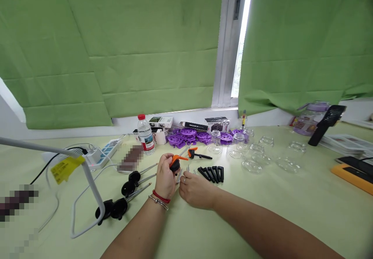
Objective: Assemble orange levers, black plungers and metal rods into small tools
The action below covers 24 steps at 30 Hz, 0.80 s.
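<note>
My left hand (165,176) is closed around a black part with an orange lever (178,158), held just above the table. Below it, my right hand (196,190) is pinched, its fingertips close to some thin metal pieces (188,169); what they grip is hidden. A second black part with an orange lever and a black stem (199,155) lies behind my hands. A row of short black tubes (212,174) rests just beyond my right hand. Left of my left hand lie several round black pieces with metal rods (128,188).
Purple plastic discs (188,134), a water bottle (145,135) and small boxes (217,124) stand along the back. Several clear glass cups (256,159) are at the right. A white metal frame (93,187) and a power strip (107,153) occupy the left.
</note>
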Each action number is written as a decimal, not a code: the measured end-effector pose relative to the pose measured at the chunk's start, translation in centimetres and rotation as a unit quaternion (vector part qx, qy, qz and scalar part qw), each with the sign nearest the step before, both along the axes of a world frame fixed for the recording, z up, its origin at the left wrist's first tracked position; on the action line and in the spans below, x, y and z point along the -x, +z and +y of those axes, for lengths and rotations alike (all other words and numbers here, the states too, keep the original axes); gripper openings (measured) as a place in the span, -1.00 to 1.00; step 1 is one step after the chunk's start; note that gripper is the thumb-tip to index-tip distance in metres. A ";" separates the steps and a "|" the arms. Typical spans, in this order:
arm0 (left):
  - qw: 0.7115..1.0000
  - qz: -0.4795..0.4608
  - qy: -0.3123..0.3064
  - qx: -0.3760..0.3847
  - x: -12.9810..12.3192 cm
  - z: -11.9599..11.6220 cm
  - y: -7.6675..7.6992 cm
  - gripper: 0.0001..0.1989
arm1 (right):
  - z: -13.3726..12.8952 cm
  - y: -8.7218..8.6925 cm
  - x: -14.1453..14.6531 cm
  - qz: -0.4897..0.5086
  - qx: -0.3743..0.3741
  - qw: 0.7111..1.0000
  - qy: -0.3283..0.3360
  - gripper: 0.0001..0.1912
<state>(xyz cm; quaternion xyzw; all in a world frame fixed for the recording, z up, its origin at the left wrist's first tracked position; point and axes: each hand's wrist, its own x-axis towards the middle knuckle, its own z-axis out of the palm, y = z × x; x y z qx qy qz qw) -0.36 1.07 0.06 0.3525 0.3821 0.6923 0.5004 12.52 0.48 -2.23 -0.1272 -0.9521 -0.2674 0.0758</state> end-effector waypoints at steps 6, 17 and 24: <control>1.000 0.011 0.005 0.002 0.0 0.1 -0.2 -0.89 | 0.0 0.1 -0.3 0.027 -0.021 0.999 0.032 -0.77; 0.997 0.011 -0.071 0.008 -0.9 -0.7 0.1 -0.86 | -1.8 5.2 -4.0 0.438 0.124 0.891 0.001 -0.84; 0.969 0.013 -0.242 0.043 -2.4 -2.2 -0.2 -0.77 | -1.0 7.1 -5.8 0.620 0.357 0.684 -0.141 -0.93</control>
